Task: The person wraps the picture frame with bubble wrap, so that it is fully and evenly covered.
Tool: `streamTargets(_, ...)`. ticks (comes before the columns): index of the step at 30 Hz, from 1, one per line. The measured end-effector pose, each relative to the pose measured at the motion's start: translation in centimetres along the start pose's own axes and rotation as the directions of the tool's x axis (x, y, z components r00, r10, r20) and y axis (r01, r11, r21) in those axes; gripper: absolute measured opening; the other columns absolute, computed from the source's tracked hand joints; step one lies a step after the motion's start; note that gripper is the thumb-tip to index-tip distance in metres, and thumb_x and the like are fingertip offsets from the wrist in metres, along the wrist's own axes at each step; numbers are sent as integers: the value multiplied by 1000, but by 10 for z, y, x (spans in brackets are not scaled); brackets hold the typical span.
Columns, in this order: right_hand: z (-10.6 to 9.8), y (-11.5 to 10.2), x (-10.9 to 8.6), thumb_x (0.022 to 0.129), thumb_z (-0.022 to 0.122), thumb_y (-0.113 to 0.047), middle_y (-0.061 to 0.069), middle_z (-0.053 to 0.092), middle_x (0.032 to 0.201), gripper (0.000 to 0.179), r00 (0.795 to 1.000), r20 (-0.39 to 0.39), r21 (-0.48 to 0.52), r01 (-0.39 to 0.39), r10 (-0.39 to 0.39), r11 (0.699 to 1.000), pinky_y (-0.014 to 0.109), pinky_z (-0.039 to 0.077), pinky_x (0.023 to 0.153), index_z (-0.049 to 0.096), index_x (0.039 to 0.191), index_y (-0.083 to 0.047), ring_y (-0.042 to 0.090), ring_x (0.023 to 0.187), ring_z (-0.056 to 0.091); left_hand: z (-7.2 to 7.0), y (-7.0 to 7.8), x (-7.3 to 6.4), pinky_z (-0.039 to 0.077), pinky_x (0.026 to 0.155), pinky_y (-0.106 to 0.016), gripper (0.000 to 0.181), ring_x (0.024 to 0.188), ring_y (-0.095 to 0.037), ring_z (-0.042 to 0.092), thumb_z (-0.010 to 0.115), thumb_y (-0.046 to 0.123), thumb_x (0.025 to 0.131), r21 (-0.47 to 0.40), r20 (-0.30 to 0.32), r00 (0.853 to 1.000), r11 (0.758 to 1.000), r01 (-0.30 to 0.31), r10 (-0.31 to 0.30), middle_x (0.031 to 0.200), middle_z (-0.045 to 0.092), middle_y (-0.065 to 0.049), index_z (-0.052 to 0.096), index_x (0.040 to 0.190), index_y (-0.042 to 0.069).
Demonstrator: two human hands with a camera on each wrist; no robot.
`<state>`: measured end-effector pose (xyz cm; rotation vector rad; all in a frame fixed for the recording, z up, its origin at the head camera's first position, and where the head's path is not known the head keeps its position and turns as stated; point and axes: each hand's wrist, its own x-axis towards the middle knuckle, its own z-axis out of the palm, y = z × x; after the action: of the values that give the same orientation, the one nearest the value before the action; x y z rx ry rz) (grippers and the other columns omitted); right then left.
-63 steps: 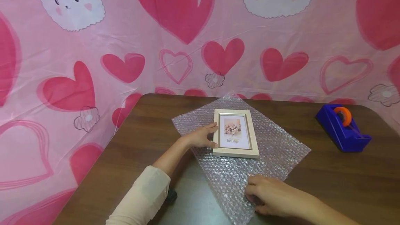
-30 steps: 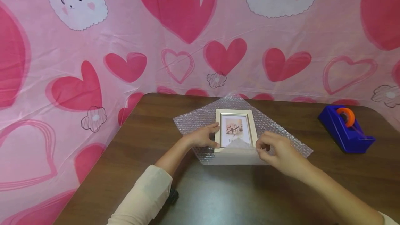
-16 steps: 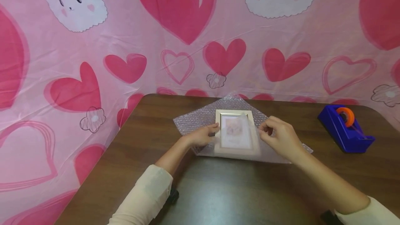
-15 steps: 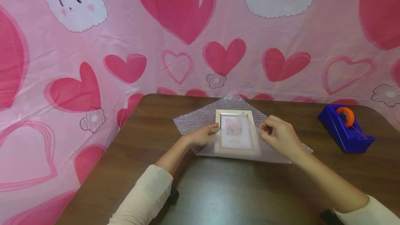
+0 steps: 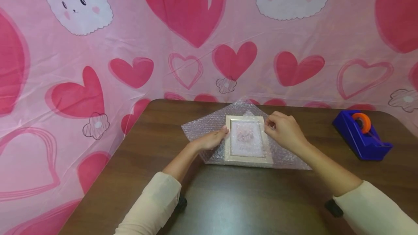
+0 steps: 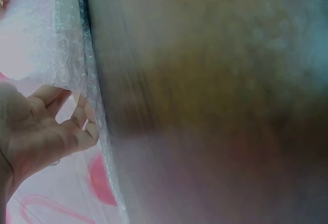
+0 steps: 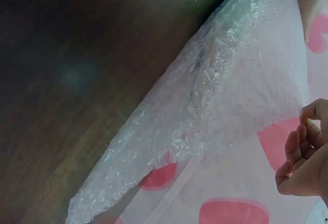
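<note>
Pink cloth backdrop [image 5: 130, 39], printed with hearts and white animal faces, hung behind the dark wood-grain table [image 5: 143, 155]. On the head feed I had two bare hands at work near the middle of that table, closer to its far edge. The left hand [image 5: 210, 140] was relaxed, fingers loosely bent and thumb apart from them, resting against the left side of a pale picture frame [image 5: 247, 139]; from the left wrist I saw its fingers at the edge of the plastic. The right hand [image 5: 284, 130] had thumb and forefinger closed in a pinch on the edge of a sheet of clear bubble wrap [image 5: 209, 119], just beside the frame's right side, toward its far corner.

I saw the frame lying flat and face up on the sheet, whose near part was folded up over it, the fold running along the frame's near edge and the print blurred under the plastic. One corner of the sheet lay out past the left hand; another reached the table's far edge. Cream sleeves [image 5: 153, 198] covered the forearms. Near the table's far right corner, well apart from the hands, I noted a blue tape dispenser [image 5: 356, 142] carrying an orange roll [image 5: 367, 124].
</note>
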<state>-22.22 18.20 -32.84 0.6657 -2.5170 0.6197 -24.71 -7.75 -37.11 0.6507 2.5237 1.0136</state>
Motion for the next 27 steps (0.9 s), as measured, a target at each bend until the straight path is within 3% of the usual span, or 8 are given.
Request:
streamTargets(13, 16, 11, 8, 77, 60, -7, 1, 57, 73, 6, 995, 70, -78, -61, 66, 995, 40, 35, 64, 65, 73, -6, 20, 71, 56, 1, 1, 2, 21, 109, -36, 59, 133, -29, 27, 18, 39, 102, -30, -16, 998, 998, 63, -64, 145, 31, -17, 31, 141, -2)
streamTargets(20, 28, 19, 10, 77, 60, -10, 1, 57, 72, 7, 992, 102, -110, -65, 76, 992, 40, 36, 64, 65, 72, -7, 21, 70, 57, 3, 2, 0, 41, 96, -38, 54, 119, -31, 47, 25, 37, 102, -73, -3, 998, 995, 69, -69, 140, 40, -17, 36, 140, 1)
streamTargets(27, 37, 24, 11, 78, 62, -12, 5, 63, 80, 8, 986, 143, -153, -63, 85, 986, 42, 37, 65, 66, 73, -9, 26, 78, 60, 3, 0, 3, 24, 108, -38, 51, 131, -27, 33, 29, 35, 101, -31, -5, 999, 999, 35, -35, 142, 39, -10, 38, 139, 1)
